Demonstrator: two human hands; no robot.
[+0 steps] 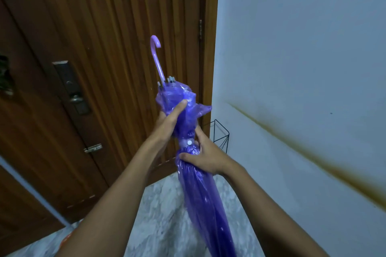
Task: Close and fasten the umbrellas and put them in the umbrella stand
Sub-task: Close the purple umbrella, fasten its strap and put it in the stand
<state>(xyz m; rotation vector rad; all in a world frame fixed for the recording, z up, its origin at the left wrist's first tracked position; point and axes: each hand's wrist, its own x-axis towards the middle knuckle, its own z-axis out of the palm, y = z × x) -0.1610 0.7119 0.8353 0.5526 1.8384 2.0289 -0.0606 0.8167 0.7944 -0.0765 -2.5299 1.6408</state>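
Gripping the closed umbrella (205, 200), the left hand (168, 124) clamps its fingers (180, 105) above the strap (189, 142); the right hand (206, 157) curls round at it.

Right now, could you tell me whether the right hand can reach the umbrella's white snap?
Probably yes: the right hand grips the umbrella just beside the snap, and nothing lies between them.

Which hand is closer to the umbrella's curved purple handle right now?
Left. The left hand grips the bunched canopy just below the handle; the right hand holds it farther down, at the strap.
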